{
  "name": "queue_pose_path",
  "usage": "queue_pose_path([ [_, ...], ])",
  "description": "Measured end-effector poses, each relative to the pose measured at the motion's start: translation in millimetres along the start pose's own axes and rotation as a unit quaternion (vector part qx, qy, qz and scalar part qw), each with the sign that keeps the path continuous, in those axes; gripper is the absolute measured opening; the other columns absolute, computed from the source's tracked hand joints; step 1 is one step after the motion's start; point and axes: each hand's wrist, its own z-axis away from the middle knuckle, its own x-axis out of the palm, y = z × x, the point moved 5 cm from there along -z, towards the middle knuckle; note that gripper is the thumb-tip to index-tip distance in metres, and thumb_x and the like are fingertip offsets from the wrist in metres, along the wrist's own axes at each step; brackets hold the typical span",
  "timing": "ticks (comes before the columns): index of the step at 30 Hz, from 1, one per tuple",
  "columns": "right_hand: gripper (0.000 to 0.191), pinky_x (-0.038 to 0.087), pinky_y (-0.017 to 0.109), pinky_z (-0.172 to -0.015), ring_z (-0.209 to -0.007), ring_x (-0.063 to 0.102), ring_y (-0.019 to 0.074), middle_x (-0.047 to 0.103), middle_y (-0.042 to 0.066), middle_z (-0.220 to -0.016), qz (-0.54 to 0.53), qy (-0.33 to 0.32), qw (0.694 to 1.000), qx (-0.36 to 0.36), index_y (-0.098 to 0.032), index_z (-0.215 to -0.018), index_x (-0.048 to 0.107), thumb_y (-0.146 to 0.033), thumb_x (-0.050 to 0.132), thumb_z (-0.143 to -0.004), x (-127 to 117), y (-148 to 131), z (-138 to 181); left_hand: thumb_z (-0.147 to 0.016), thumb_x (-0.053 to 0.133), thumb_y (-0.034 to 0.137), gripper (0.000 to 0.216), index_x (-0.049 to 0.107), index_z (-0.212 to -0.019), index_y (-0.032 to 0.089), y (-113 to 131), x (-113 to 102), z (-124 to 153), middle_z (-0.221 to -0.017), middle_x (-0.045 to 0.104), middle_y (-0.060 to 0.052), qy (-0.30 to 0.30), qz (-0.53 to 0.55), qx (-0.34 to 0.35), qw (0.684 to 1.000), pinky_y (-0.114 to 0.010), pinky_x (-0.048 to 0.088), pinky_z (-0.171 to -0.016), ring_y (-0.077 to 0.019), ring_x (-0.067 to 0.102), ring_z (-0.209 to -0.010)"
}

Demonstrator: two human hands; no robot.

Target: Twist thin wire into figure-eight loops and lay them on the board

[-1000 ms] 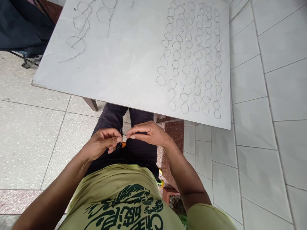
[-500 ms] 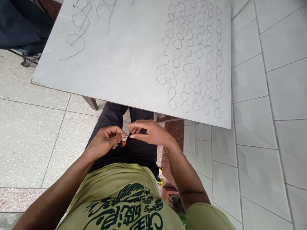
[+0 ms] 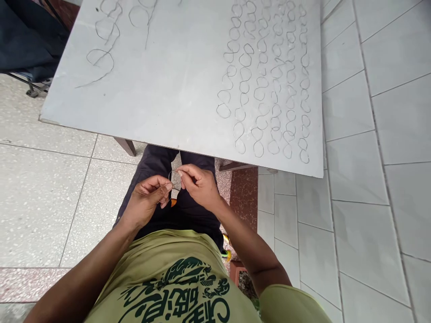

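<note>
Over my lap, my left hand [image 3: 150, 197] pinches a thin, curved wire [image 3: 170, 176] between thumb and fingertips. Close on its right, my right hand [image 3: 199, 185] has thumb and forefinger closed on what looks like the upper end of the same wire. The wire bends in a loop between the two hands, and its parts inside the fingers are hidden. Ahead of my hands, rows of wire twisted into figure-eight loops [image 3: 240, 130] lie along the right of the pale table [image 3: 151, 107].
Longer loose curls of wire [image 3: 113, 63] lie at the table's far left. A table leg [image 3: 125, 146] stands below the near edge. Dark cloth on a wheeled frame [image 3: 30, 40] is at the upper left. A grey tiled surface [image 3: 357, 179] runs along the right.
My right hand has gone from spread fingers to a pinch at the wire's upper end. The wire now shows as a raised loop. My view has shifted slightly.
</note>
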Motion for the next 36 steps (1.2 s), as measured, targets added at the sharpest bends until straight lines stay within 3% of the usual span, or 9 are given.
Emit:
queue_pose_path([
  [4,0.020,0.048,0.022,-0.059,-0.055,0.057,0.0096,0.065,-0.003,-0.067,-0.014,0.051,0.998,0.036,-0.019,-0.106,0.073,-0.029,0.056,-0.102,11,5,9,-0.089,0.078,0.032,0.016,0.071,-0.083,0.018,-4,2,2,-0.064,0.055,0.004,0.064,-0.006,0.038,0.997,-0.023,0.040,-0.052,-0.0089,0.047,-0.055],
  [9,0.020,0.050,0.023,-0.062,-0.057,0.060,0.0105,0.066,-0.002,-0.068,-0.005,0.075,0.997,0.023,-0.018,-0.108,0.073,-0.028,0.056,-0.102,14,2,10,-0.095,0.072,0.035,0.018,0.069,-0.087,0.019,-2,4,6,-0.067,0.058,0.003,0.103,-0.118,0.074,0.985,-0.023,0.042,-0.057,-0.0095,0.050,-0.058],
  [17,0.021,0.054,0.024,-0.071,-0.065,0.066,0.0119,0.073,0.001,-0.078,0.042,0.064,0.996,-0.051,-0.017,-0.109,0.072,-0.023,0.053,-0.103,10,-8,8,-0.094,0.071,0.040,0.023,0.069,-0.087,0.018,4,2,3,-0.067,0.054,0.003,0.035,-0.184,0.059,0.981,-0.023,0.037,-0.055,-0.0106,0.045,-0.060],
  [26,0.023,0.055,0.026,-0.075,-0.068,0.066,0.0132,0.072,0.002,-0.081,0.052,0.049,0.997,-0.024,-0.020,-0.113,0.071,-0.027,0.051,-0.104,8,1,8,-0.094,0.069,0.038,0.021,0.069,-0.086,0.019,11,3,-5,-0.067,0.053,0.003,-0.010,-0.202,0.027,0.979,-0.022,0.036,-0.056,-0.0113,0.045,-0.060],
  [31,0.022,0.052,0.024,-0.067,-0.062,0.062,0.0114,0.066,-0.001,-0.072,0.017,0.075,0.997,-0.013,-0.019,-0.111,0.071,-0.029,0.053,-0.105,0,2,7,-0.093,0.072,0.044,0.030,0.074,-0.109,0.019,13,4,-4,-0.073,0.062,0.001,-0.005,-0.190,0.019,0.982,-0.024,0.046,-0.063,-0.0134,0.055,-0.065],
  [36,0.022,0.048,0.023,-0.062,-0.059,0.058,0.0100,0.065,-0.002,-0.072,-0.009,0.074,0.997,0.010,-0.019,-0.113,0.070,-0.032,0.053,-0.105,-6,3,6,-0.091,0.075,0.049,0.048,0.069,-0.128,0.019,22,0,6,-0.104,0.075,-0.008,0.015,-0.175,0.018,0.984,-0.029,0.057,-0.073,-0.0189,0.068,-0.084],
])
